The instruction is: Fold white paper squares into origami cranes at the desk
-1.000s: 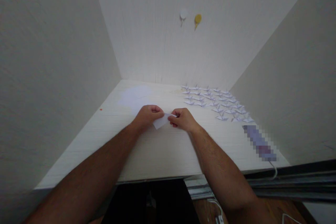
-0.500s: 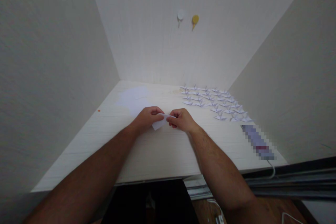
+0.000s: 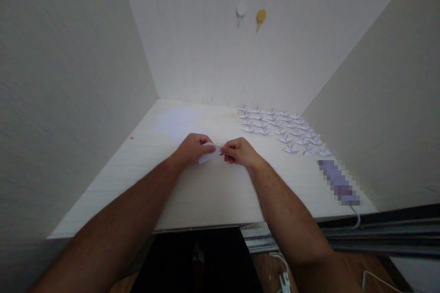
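Note:
Between my two hands is a small piece of folded white paper (image 3: 205, 158), held a little above the table. My left hand (image 3: 195, 149) pinches it with thumb and fingers, and part of the paper hangs below that thumb. On the other side, my right hand (image 3: 238, 151) grips the paper's right end between thumb and index finger, the other fingers curled in. The exact fold is too small to make out. Loose white paper sheets (image 3: 177, 119) lie on the table beyond my left hand. Several folded white paper cranes (image 3: 275, 121) stand in rows at the back right.
The white table (image 3: 209, 201) is enclosed by walls on three sides. A blurred-out flat device (image 3: 338, 183) with a white cable lies near the right edge. Two hooks, one white (image 3: 241, 9) and one yellow (image 3: 261, 15), are on the back wall. A small orange speck (image 3: 131, 138) sits at left.
My hands have tilted the folded paper, so less of it shows below my left thumb. Both hands still grip it. The whole view has shifted slightly.

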Motion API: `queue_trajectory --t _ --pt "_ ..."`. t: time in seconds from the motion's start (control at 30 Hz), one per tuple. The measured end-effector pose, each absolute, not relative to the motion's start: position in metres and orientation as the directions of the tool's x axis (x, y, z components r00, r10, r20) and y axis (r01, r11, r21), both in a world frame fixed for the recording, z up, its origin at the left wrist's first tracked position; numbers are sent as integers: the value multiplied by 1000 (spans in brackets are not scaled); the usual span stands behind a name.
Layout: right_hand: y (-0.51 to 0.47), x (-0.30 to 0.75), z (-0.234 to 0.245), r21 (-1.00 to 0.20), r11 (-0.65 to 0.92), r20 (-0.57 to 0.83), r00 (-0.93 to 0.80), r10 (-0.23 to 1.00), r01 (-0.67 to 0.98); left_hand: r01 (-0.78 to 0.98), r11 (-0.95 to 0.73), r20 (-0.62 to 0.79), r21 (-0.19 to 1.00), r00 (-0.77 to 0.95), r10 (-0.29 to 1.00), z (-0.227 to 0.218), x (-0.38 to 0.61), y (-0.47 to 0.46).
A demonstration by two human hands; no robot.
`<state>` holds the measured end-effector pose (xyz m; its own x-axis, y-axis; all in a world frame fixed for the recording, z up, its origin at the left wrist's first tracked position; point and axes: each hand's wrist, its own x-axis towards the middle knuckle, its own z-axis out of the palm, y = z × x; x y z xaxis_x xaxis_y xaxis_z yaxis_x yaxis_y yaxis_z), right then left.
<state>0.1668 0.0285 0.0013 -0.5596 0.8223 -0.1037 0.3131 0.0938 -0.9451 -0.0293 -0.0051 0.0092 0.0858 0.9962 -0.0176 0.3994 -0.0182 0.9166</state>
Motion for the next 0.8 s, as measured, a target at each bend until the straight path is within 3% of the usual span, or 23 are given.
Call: queue_trajectory --t 0.17,0.47,0.8 --pt "28 172 0 -916 173 -85 -598 797 362 452 -50 2 891 106 994 10 -29 -5" --pt "23 167 4 -776 467 156 -588 794 424 471 -104 22 876 176 984 10 -26 -5" --pt "20 165 4 -761 485 171 -588 791 431 372 -146 106 917 127 986 8 -24 -4"
